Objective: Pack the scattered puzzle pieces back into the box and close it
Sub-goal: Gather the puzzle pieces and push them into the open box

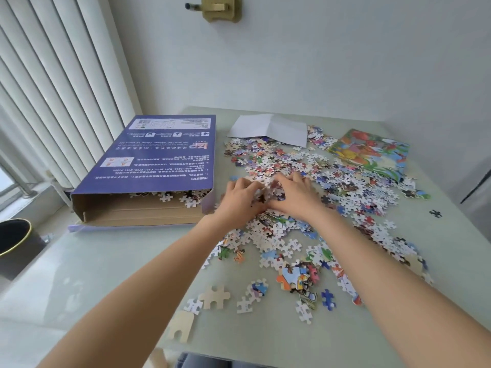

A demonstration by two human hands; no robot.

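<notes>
Purple box (148,160) lies open-mouthed just left of your left hand (239,200) and right hand (295,195), each grip curled around heaped puzzle pieces (268,193) on the desk (106,261), short carry.

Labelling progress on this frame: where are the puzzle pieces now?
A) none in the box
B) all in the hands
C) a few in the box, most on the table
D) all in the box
C: a few pieces show inside the box mouth, most lie on the table.
</notes>
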